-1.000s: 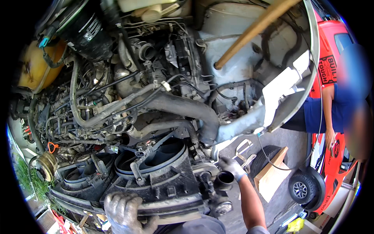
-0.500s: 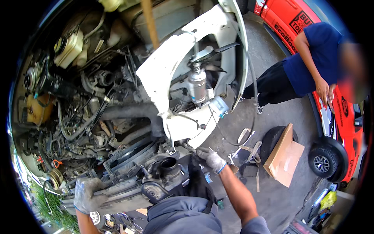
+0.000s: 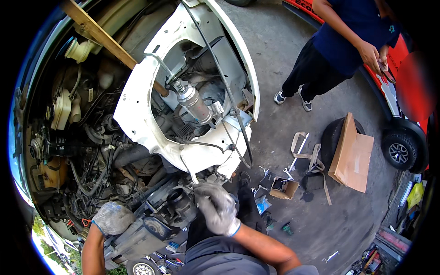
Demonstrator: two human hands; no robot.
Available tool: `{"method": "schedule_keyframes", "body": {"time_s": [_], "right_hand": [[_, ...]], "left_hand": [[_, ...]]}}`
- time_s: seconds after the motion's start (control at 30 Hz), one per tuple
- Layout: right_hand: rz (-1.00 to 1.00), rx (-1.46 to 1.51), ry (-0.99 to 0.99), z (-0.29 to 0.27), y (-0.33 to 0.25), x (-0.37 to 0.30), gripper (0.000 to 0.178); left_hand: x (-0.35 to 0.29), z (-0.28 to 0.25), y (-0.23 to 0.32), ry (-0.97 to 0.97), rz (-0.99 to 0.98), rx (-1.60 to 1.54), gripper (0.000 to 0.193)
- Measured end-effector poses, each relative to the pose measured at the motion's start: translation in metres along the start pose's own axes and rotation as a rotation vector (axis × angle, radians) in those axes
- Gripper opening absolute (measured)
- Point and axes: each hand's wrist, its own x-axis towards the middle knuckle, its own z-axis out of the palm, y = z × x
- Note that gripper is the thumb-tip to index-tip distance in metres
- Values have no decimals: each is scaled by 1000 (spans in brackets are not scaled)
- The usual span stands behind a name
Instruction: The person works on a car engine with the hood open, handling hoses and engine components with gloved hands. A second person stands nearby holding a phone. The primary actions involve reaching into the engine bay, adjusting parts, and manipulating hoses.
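Note:
My left hand [image 3: 112, 218], in a grey work glove, is closed over the edge of a dusty grey front panel [image 3: 133, 243] of the opened car; its fingertips are hidden. My right hand [image 3: 216, 208], gloved too, hovers in front of my body beside a black round duct [image 3: 176, 197]. Motion smears its fingers, and whether anything is in them does not show. A round pulley-like part [image 3: 157, 226] sits on the panel between the hands. Beyond my right hand stands the white inner fender [image 3: 172, 153], with a silver canister [image 3: 195, 105] hanging in its opening.
Hoses and engine parts [image 3: 98, 160] fill the bay on the left, under a wooden prop [image 3: 103, 34]. On the floor at right lie wrenches [image 3: 288, 173], a strap [image 3: 316, 158], a small box [image 3: 284, 189], a cardboard piece [image 3: 353, 158] and a tyre [image 3: 332, 137]. A co-worker [image 3: 339, 50] stands behind.
My right hand has come back from the fender's lower corner toward my body. The left hand stays on the panel. My view has shifted, showing more floor and the co-worker higher up.

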Motion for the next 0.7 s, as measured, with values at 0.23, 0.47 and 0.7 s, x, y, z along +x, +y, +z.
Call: {"method": "schedule_keyframes", "body": {"time_s": [0.23,0.47,0.7], "right_hand": [[-261,-135,-299,48,-85,26,73],[-258,-148,-308,49,-77,20,69],[-264,-128,-265,43,-79,19,66]], "left_hand": [[79,7,-74,-353,646,-90,27],[246,14,-24,10,-175,-102,67],[480,169,-82,254,511,-504,64]]}}
